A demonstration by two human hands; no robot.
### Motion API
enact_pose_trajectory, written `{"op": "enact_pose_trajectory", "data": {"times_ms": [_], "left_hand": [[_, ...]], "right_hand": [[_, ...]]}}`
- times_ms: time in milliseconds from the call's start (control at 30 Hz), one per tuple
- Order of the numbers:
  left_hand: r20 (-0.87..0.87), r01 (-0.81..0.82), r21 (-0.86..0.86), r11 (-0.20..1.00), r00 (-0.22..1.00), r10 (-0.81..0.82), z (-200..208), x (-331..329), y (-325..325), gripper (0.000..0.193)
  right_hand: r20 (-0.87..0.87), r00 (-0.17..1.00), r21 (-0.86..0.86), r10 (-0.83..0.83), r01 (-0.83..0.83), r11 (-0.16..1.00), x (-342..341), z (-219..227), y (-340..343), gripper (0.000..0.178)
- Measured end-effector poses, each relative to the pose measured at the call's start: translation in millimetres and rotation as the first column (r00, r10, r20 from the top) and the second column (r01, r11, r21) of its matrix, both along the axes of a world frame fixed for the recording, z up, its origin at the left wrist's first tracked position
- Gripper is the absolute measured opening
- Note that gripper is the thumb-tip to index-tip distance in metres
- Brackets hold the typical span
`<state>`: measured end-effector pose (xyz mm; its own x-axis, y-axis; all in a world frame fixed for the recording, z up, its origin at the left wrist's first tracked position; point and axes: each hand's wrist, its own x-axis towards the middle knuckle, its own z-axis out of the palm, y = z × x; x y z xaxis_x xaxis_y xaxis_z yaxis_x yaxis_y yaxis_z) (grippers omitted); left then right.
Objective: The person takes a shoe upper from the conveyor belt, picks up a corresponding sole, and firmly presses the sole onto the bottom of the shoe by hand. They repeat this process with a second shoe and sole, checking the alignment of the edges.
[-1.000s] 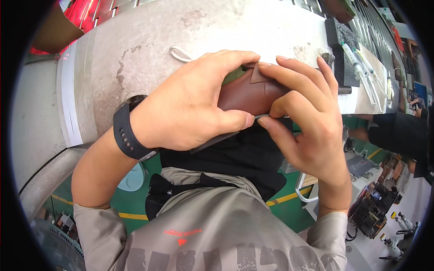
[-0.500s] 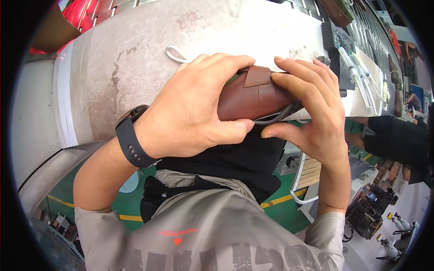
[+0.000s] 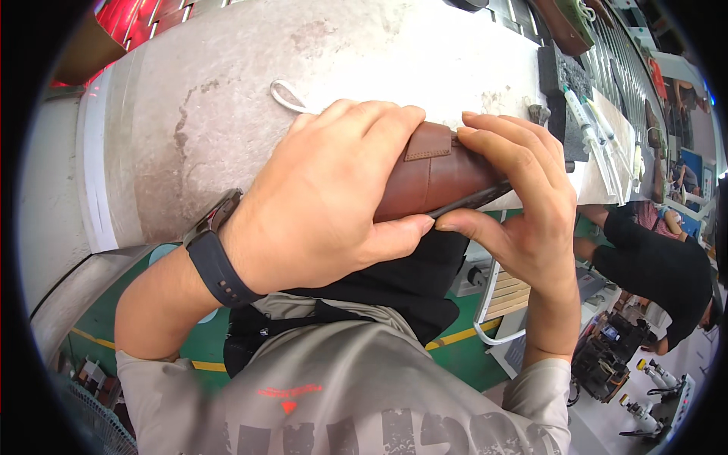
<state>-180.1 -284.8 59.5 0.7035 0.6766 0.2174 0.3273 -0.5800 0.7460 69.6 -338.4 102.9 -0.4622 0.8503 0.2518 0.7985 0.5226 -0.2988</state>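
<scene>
Both my hands grip a brown leather shoe (image 3: 428,186) at the near edge of the pale worktop. A stitched leather tab (image 3: 429,142) shows on its upper side, and a dark edge like a sole (image 3: 478,199) runs along the side facing me. My left hand (image 3: 326,189) wraps the shoe's left end, hiding much of it, with the thumb along the near side. My right hand (image 3: 527,193) curls its fingers over the right end, thumb at the dark edge close to the left thumb tip. A white loop (image 3: 287,95) lies just beyond my left hand.
The stained worktop (image 3: 220,98) stretches left and away from me. A black foam-like block (image 3: 557,95) and syringe-like tubes (image 3: 588,125) lie at its right. Another brown shoe (image 3: 565,26) is at the far right. A slatted chair (image 3: 504,296) and a person in black (image 3: 656,262) are beyond my right arm.
The shoe has tilted slightly in my hands, and the dark edge now sits straighter against its near side. My thumbs have come closer together. The person at right shows more fully.
</scene>
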Motion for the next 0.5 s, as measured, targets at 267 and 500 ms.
{"op": "enact_pose_trajectory", "data": {"times_ms": [267, 500], "left_hand": [[-0.055, -0.034, -0.001, 0.999, 0.998, 0.033, 8.8, 5.9, -5.8, 0.074], [-0.062, -0.045, -0.004, 0.999, 0.997, 0.045, 9.5, 7.1, -6.1, 0.074]], "right_hand": [[-0.087, 0.996, -0.027, -0.033, 0.031, 0.999, -0.6, 0.4, 2.7, 0.066], [-0.275, 0.96, -0.495, -0.043, -0.103, 0.863, 37.5, 20.4, 28.4, 0.063]]}}
